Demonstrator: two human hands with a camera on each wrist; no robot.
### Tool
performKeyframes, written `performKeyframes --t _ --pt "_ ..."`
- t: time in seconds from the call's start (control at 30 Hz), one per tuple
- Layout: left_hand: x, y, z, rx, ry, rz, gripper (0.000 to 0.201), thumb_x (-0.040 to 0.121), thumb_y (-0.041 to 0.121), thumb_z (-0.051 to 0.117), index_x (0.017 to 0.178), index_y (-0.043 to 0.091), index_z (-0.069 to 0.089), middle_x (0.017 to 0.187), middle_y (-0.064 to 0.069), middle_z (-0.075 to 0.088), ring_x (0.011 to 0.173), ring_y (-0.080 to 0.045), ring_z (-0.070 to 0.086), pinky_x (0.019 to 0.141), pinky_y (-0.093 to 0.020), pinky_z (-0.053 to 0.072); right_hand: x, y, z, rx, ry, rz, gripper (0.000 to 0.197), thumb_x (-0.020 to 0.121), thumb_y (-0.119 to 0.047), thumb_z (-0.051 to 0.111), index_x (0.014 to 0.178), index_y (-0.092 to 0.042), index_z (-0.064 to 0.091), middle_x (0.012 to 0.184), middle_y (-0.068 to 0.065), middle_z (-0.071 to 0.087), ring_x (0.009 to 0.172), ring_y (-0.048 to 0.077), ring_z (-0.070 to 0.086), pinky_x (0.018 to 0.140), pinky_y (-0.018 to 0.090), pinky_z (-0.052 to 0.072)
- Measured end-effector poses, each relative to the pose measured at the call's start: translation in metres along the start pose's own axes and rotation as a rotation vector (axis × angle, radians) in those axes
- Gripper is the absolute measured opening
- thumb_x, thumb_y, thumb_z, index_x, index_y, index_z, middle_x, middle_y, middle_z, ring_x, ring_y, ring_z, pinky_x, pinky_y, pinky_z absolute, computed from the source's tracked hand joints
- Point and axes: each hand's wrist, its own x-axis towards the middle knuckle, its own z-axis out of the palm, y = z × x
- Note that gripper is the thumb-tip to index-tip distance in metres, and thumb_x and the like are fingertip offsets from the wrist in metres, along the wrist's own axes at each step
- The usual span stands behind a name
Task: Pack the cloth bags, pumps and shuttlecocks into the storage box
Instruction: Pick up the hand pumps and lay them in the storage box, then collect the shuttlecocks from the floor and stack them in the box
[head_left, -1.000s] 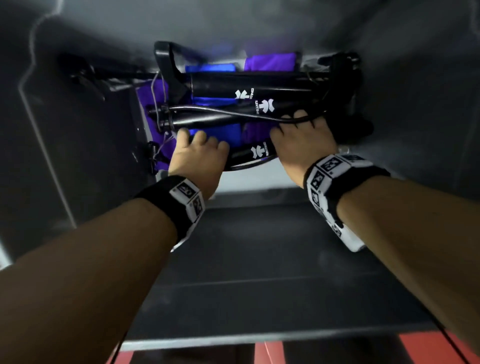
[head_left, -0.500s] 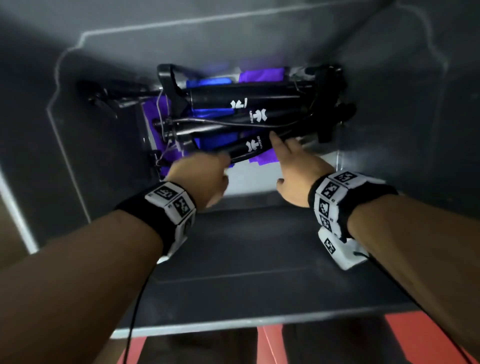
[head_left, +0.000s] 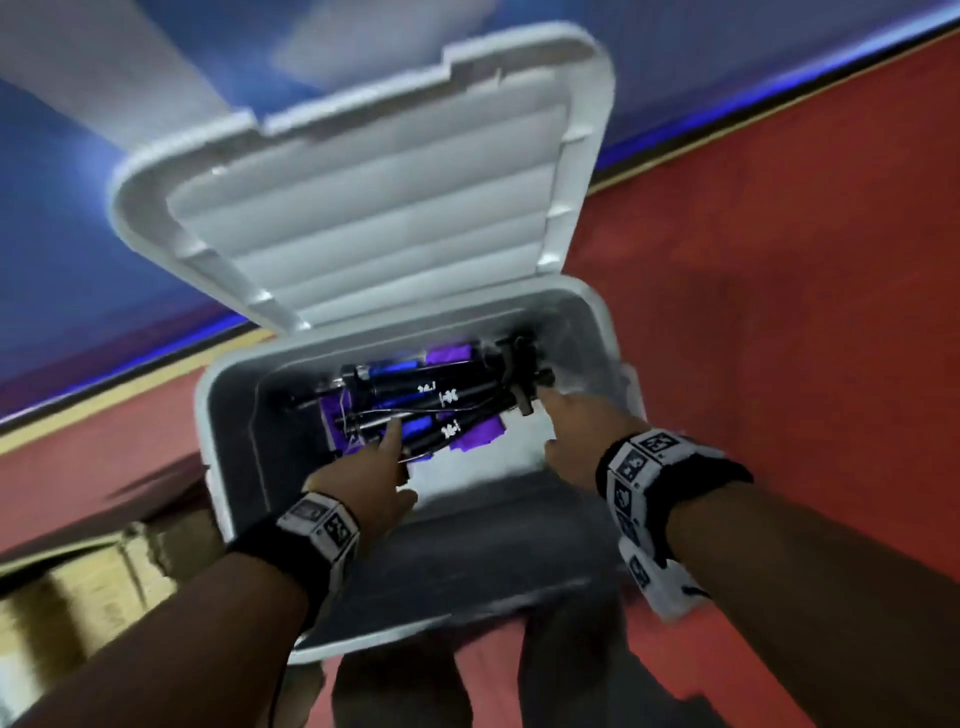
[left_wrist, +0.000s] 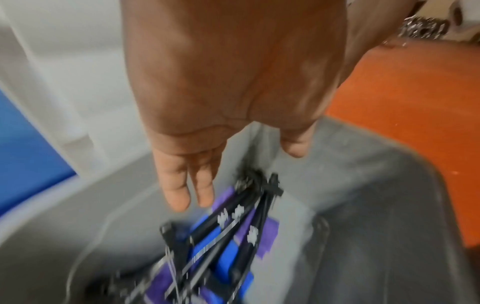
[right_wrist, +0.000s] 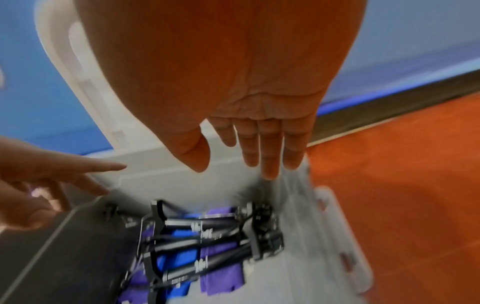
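head; storage box (head_left: 223, 415) on red floor (head_left: 779, 312); blue wall (head_left: 78, 234) behind

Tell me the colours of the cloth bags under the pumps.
Blue and purple cloth bags, clearest in the right wrist view, under the black pumps.

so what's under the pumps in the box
Blue and purple cloth bags lie flat under the black pumps, showing between the barrels. How many bags there are, and anything beneath them, is hidden. No shuttlecocks show in the box.
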Motion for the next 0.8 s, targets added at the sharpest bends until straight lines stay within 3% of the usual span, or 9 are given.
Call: performKeyframes --t 0.07,0.2,0.3,0.4,0.5,0.57,0.7,0.8 --pt "-0.048 0.019 -0.045 -0.019 0.085 0.051 0.106 0.081 0.062 0.055 0.151 0.031 -0.019 0.153 -0.003 0.033 0.129 -0.028 0.049 0.100 -0.044 0.045 -0.052 -0.007 -0.040 0.023 0.102 0.021 0.060 0.087 -0.017 0.048 0.144 -0.022 0.029 0.142 0.009 0.043 0.127 0.031 0.043 0.103 0.041 0.039" --pt "-0.156 0.079 -0.132 -0.015 0.218 0.248 0.112 0.065 0.081 0.043 0.148 0.041 -0.021 0.160 -0.005 0.018 0.141 -0.029 0.033 0.110 -0.046 0.035 -0.185 -0.021 -0.101 0.237 0.220 0.156 0.062 0.088 -0.023 0.052 0.147 -0.021 0.031 0.140 0.009 0.048 0.125 0.029 0.050 0.103 0.039 0.042" --pt "-0.264 0.131 -0.175 0.140 0.318 0.421 0.100 0.078 0.074 0.049 0.152 0.042 -0.011 0.160 -0.008 0.018 0.141 -0.030 0.032 0.112 -0.038 0.033 -0.300 -0.028 -0.119 0.351 0.349 0.223 0.061 0.082 -0.033 0.057 0.140 -0.028 0.040 0.135 0.005 0.055 0.118 0.027 0.056 0.097 0.040 0.048" --pt "-0.362 0.179 -0.185 0.268 0.353 0.599 0.100 0.077 0.073 0.051 0.151 0.045 -0.011 0.157 -0.006 0.025 0.136 -0.030 0.040 0.107 -0.038 0.037 -0.425 -0.035 -0.117 0.407 0.494 0.282 0.068 0.090 -0.031 0.052 0.151 -0.027 0.022 0.147 0.006 0.042 0.132 0.027 0.044 0.107 0.036 0.039" --pt "-0.427 0.226 -0.172 0.378 0.329 0.778 0.102 0.071 0.078 0.050 0.148 0.049 -0.011 0.152 -0.006 0.033 0.132 -0.026 0.046 0.106 -0.037 0.040 -0.524 -0.035 -0.083 0.485 0.636 0.420 0.078 0.087 -0.031 0.052 0.153 -0.029 0.009 0.151 0.008 0.035 0.133 0.028 0.042 0.107 0.039 0.039" --pt "-0.467 0.265 -0.152 0.513 0.267 0.897 0.104 0.072 0.076 0.052 0.149 0.047 -0.012 0.158 -0.006 0.025 0.138 -0.025 0.039 0.110 -0.036 0.036 -0.581 -0.027 -0.044 0.583 0.725 0.561 0.080 0.086 -0.033 0.053 0.152 -0.028 0.009 0.151 0.006 0.035 0.133 0.028 0.042 0.107 0.040 0.040" --pt "-0.553 0.349 -0.073 0.838 0.225 1.119 0.100 0.078 0.069 0.054 0.149 0.047 -0.014 0.162 -0.005 0.015 0.144 -0.025 0.029 0.114 -0.039 0.031 -0.697 -0.015 0.066 0.807 0.871 0.909 0.076 0.088 -0.030 0.048 0.153 -0.024 0.010 0.153 0.008 0.031 0.137 0.030 0.035 0.109 0.040 0.035" --pt "-0.604 0.390 0.003 1.048 0.185 1.240 0.097 0.081 0.067 0.052 0.148 0.048 -0.015 0.162 -0.004 0.010 0.144 -0.027 0.026 0.115 -0.040 0.029 -0.761 -0.027 0.161 1.003 0.892 1.155 0.074 0.089 -0.030 0.047 0.153 -0.023 0.010 0.153 0.008 0.030 0.136 0.029 0.036 0.107 0.041 0.037"
